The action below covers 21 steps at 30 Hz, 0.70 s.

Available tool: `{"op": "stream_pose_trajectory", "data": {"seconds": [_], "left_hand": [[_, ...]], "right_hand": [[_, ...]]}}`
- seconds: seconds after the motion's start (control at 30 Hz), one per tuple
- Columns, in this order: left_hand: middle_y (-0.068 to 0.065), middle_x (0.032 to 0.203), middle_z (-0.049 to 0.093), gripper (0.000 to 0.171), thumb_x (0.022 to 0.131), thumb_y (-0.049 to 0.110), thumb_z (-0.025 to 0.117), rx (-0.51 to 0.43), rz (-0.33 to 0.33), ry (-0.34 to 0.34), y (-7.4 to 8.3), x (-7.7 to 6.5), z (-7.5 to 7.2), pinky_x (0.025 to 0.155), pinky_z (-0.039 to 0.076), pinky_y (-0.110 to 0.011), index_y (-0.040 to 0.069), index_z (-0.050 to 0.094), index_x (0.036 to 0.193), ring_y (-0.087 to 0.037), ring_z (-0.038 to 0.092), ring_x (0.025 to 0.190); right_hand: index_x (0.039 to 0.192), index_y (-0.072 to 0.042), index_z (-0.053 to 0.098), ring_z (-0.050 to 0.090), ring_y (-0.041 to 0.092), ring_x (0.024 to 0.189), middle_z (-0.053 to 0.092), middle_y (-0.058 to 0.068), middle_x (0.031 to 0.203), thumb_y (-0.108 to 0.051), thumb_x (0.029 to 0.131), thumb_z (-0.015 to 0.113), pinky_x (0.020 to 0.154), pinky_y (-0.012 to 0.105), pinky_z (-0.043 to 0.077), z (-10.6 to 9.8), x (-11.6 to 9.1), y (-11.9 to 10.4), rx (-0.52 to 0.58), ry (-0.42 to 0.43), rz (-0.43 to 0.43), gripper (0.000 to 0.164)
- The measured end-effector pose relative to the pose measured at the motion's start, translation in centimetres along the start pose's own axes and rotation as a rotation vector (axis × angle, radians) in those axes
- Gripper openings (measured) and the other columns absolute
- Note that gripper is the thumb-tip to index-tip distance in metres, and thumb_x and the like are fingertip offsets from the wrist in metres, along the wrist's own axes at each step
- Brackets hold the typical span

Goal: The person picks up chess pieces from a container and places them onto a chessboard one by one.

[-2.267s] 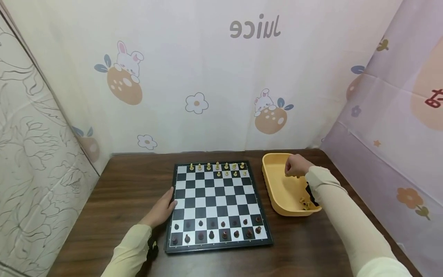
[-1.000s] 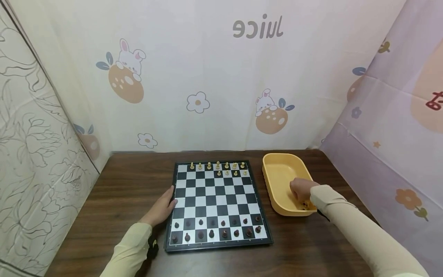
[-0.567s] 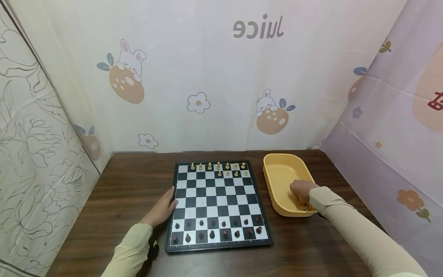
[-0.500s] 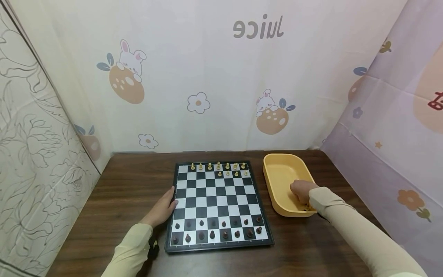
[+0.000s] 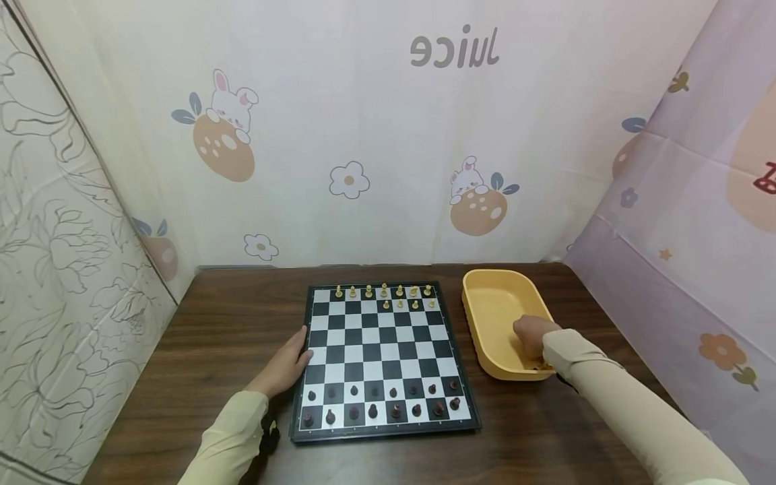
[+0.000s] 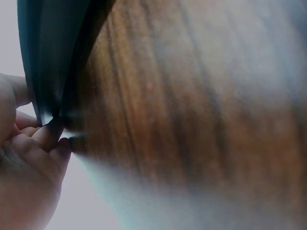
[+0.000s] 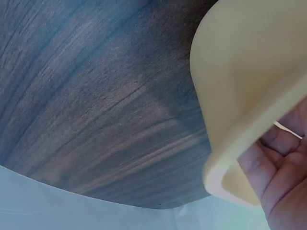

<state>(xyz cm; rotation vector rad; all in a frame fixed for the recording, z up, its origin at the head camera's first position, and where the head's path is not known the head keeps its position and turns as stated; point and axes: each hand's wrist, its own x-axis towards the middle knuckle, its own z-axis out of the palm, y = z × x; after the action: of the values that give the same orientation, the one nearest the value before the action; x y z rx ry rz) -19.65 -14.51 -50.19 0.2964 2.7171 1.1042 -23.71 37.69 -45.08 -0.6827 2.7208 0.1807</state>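
A black-and-white chessboard lies on the table. My left hand grips its left edge, thumb over the top and fingers against the side; the left wrist view shows the fingertips at the dark edge. Yellow chess pieces stand along the far side, the second row filled only on its right half. Dark chess pieces fill two rows at the near side. My right hand reaches down inside a yellow tray, over loose yellow pieces in the near right corner. Its fingertips are hidden, so I cannot tell what they hold.
The brown wooden table runs back to a printed curtain. Another curtain borders the right side. The tray's rim rises between my right wrist camera and the fingers.
My right hand, earlier raised over the tray's far part, has come down and nearer, to the loose pieces. The left hand stays on the board's edge. Pieces on the board have not moved.
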Motion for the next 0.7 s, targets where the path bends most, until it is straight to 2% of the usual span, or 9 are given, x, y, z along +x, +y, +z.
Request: {"op": "stream_pose_trajectory", "data": {"seconds": [0.23,0.43,0.7], "left_hand": [[-0.026,0.153,0.019,0.063,0.100,0.013,0.048,-0.002,0.007,-0.004,0.05,0.02,-0.07,0.111,0.020,-0.055,-0.005,0.013,0.150,-0.041,0.020,0.140],[-0.026,0.153,0.018,0.063,0.100,0.013,0.048,0.001,0.007,-0.006,0.04,0.01,-0.11,0.111,0.020,-0.054,-0.005,0.012,0.150,-0.040,0.019,0.140],[-0.025,0.153,0.018,0.063,0.100,0.013,0.048,-0.001,-0.003,-0.004,0.08,0.08,-0.10,0.111,0.020,-0.054,-0.005,0.013,0.150,-0.040,0.019,0.140]], "right_hand": [[0.064,-0.013,0.046,0.034,0.013,0.053,0.043,-0.002,0.059,0.008,0.058,0.068,0.048,0.024,0.030,-0.18,-0.25,-0.16,-0.035,0.023,-0.031,0.031],[0.064,-0.013,0.045,0.035,0.013,0.054,0.042,-0.002,0.059,0.009,0.060,0.068,0.049,0.025,0.032,-0.30,-0.32,-0.25,-0.063,0.040,-0.059,0.032],[0.064,-0.012,0.047,0.036,0.013,0.052,0.043,-0.003,0.057,0.008,0.061,0.068,0.046,0.026,0.034,-0.73,-0.53,-0.86,-0.019,0.074,-0.061,0.029]]}}
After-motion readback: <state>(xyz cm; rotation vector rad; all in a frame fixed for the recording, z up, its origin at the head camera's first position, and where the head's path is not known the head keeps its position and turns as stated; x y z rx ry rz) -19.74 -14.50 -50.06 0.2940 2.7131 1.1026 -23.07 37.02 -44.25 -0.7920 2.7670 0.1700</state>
